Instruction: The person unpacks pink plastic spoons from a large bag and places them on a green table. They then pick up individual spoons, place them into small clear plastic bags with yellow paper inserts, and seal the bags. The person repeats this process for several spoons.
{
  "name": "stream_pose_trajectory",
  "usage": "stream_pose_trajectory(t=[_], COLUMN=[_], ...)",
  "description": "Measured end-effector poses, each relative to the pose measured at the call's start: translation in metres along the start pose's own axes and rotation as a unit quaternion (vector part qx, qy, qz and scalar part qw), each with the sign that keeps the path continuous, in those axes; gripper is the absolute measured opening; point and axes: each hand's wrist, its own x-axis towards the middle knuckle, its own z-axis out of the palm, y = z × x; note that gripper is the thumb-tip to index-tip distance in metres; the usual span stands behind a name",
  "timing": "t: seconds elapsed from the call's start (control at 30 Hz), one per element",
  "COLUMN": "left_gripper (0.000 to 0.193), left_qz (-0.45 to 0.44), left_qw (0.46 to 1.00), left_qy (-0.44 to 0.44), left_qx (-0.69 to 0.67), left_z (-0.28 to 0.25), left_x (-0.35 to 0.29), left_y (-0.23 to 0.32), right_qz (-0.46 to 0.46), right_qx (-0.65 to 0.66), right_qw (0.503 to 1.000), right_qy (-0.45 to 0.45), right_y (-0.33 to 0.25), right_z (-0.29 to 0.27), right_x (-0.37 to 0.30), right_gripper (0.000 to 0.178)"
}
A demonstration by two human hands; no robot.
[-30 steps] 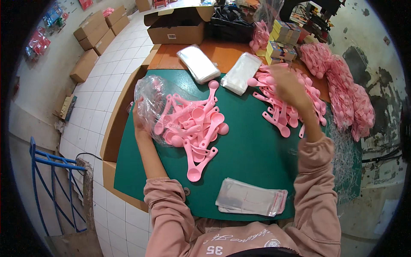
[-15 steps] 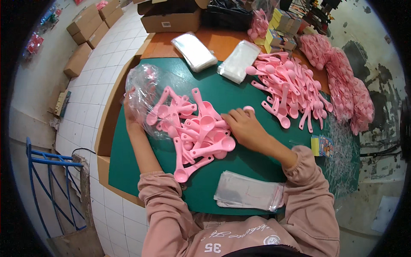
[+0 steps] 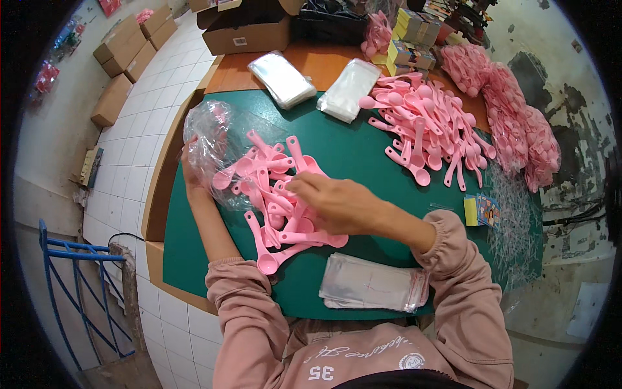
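Observation:
A heap of pink plastic measuring spoons (image 3: 272, 227) spills from the mouth of a clear plastic bag (image 3: 214, 129) on the green table top. At the bag's outer left side is my left hand (image 3: 190, 170), closed on the plastic, its fingertips partly covered by the film. My right hand (image 3: 340, 204) reaches across the right part of the heap. Its fingers are bent together just over the spoons, and whatever they grip is hidden beneath them. A stack of clear flat pouches (image 3: 369, 285) lies close to my right forearm.
A second pile of pink spoons (image 3: 427, 123) lies at the far right, beside filled bags of spoons (image 3: 518, 129). Two stacks of clear pouches (image 3: 282, 79) rest farther back. Small printed cards (image 3: 483, 211) lie on the right. An open cardboard box (image 3: 246, 32) stands behind.
My right hand has moved left from the heap's right edge to over its middle. The spoon bowl seen beyond that hand is no longer there. My left hand stays at the bag.

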Motion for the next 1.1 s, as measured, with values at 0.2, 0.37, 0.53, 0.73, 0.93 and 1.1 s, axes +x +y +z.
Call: stream_pose_trajectory(t=[0.2, 0.37, 0.53, 0.73, 0.93, 1.1], left_gripper=[0.061, 0.061, 0.061, 0.057, 0.057, 0.057], left_qz=[-0.010, -0.030, -0.017, -0.018, -0.021, -0.021], left_qw=[1.000, 0.999, 0.999, 0.999, 0.999, 0.999], left_qy=[0.018, 0.024, 0.033, 0.022, 0.021, 0.021], left_qx=[0.014, -0.007, 0.016, 0.019, 0.016, 0.020], left_z=[0.003, -0.004, -0.001, 0.001, 0.001, 0.000], left_x=[-0.004, 0.002, 0.000, 0.000, -0.001, 0.000], left_y=[0.001, 0.002, 0.002, 0.000, 0.000, 0.000], right_qz=[0.185, 0.233, 0.192, 0.232, 0.236, 0.246], right_qx=[-0.064, 0.000, -0.052, 0.135, 0.609, 0.696], right_qw=[0.979, 0.972, 0.979, 0.953, 0.757, 0.675], right_qy=[-0.063, -0.016, -0.043, -0.138, 0.014, 0.008], right_y=[-0.009, 0.019, 0.025, 0.048, 0.052, 0.058], right_z=[0.008, -0.006, -0.005, -0.035, -0.047, -0.051], right_x=[0.001, -0.012, -0.023, -0.021, -0.043, -0.055], right_gripper=[0.053, 0.022, 0.021, 0.019, 0.029, 0.035])
